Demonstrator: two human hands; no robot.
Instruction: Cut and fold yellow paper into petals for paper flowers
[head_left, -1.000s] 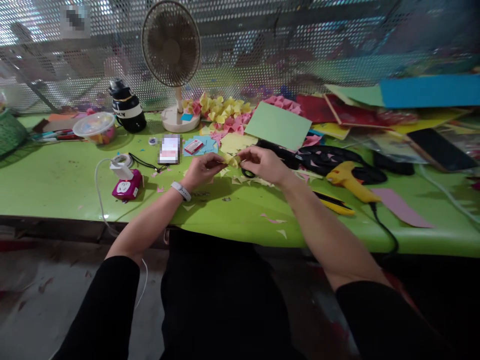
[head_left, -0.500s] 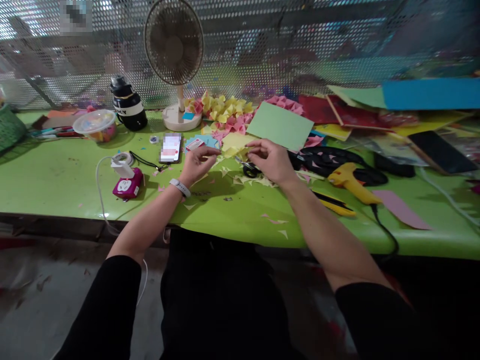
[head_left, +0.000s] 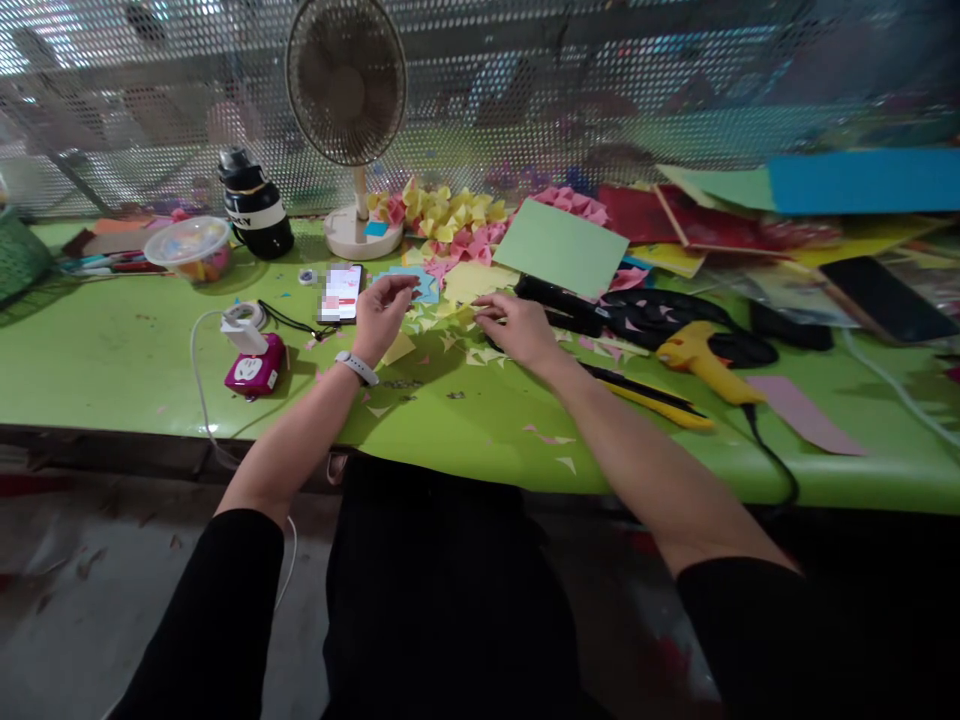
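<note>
My left hand (head_left: 384, 308), a pale watch strap at its wrist, hovers over the green table beside a phone (head_left: 341, 294). Its fingers are loosely bent and slightly apart, with nothing visible in them. To its right, my right hand (head_left: 517, 325) has thumb and fingertips pinched at the edge of a small yellow paper piece (head_left: 454, 310); the exact grip is blurred. Pale paper scraps (head_left: 480, 354) lie below the hands. Behind them rest a pale yellow sheet (head_left: 474, 282) and blue paper cutouts (head_left: 424, 284). The right hand mostly hides the scissors.
Folded yellow paper flowers (head_left: 454, 214) and a fan (head_left: 352, 240) stand at the back. On the right lie a yellow glue gun (head_left: 701, 355), a yellow cutter knife (head_left: 660, 402) and stacked coloured sheets (head_left: 862, 185). A purple power socket (head_left: 259, 368) and a black bottle (head_left: 259, 212) are left.
My left hand has shifted slightly left and its fingers have lifted and loosened. The right hand has moved a little left and down. A small red-and-white box near the left hand is now hidden.
</note>
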